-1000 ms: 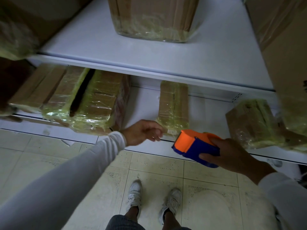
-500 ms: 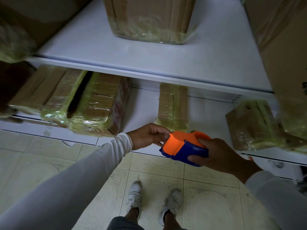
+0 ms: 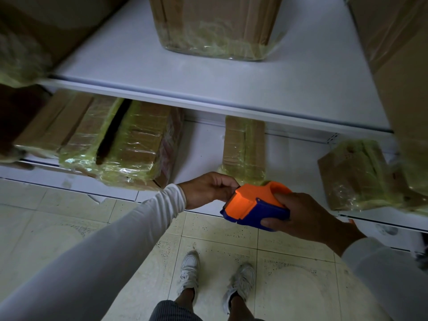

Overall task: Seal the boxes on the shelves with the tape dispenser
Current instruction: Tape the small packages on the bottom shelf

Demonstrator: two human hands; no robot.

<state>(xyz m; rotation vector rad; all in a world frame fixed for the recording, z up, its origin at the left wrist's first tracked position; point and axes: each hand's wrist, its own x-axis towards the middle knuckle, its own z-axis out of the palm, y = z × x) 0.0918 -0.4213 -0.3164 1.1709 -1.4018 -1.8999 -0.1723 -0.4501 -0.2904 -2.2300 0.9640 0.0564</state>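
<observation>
Nearest the camera, below the tape dispenser [image 3: 253, 206], two white sneakers [image 3: 190, 273] stand on the speckled tile floor [image 3: 58, 228]; white sleeves reach up from either side toward the dispenser. At the dispenser itself, the right hand [image 3: 305, 215] wraps around its blue body from the right, thumb underneath and fingers over the orange top; the dispenser is held in the air, in front of the edge of the lower shelf [image 3: 203, 147]. Its orange front end faces left, where the left hand [image 3: 208, 188] has its fingers curled and pinched together right at that end; whether they hold tape I cannot tell, since the tips are hidden behind the orange housing. Just behind the dispenser, a narrow tape-wrapped box [image 3: 243, 149] sits on the lower shelf; left of the dispenser lies a wide flat box [image 3: 129, 144] covered in yellowish tape, with a dark gap down its top; right of the dispenser sits a smaller taped box [image 3: 354, 174], turned at an angle. Above and beyond the dispenser, the upper shelf [image 3: 208, 77] carries a large box [image 3: 215, 26] with tape bunched along its lower edge; more cardboard looms at the far right [image 3: 403, 66] and far left [image 3: 20, 54] of it, blurred.
</observation>
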